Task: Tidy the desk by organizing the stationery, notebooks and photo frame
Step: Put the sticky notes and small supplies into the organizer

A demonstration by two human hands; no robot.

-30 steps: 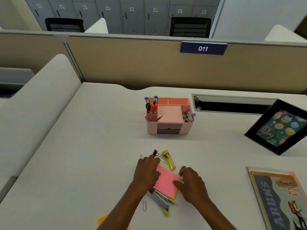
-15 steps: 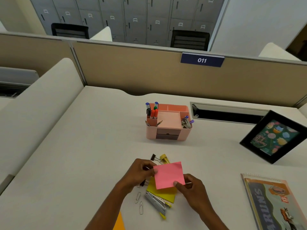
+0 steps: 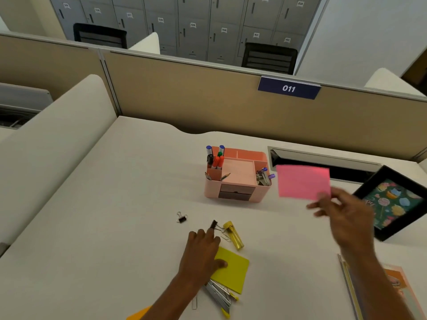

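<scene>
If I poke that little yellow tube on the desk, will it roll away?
Probably: the yellow tube looks round and lies on its side on the smooth desk. It looks small, so likely light. The black binder clip beside it might block one way.

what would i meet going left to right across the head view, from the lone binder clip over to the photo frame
binder clip → pink organizer → pink sticky note, pinched by the right hand → photo frame
</scene>
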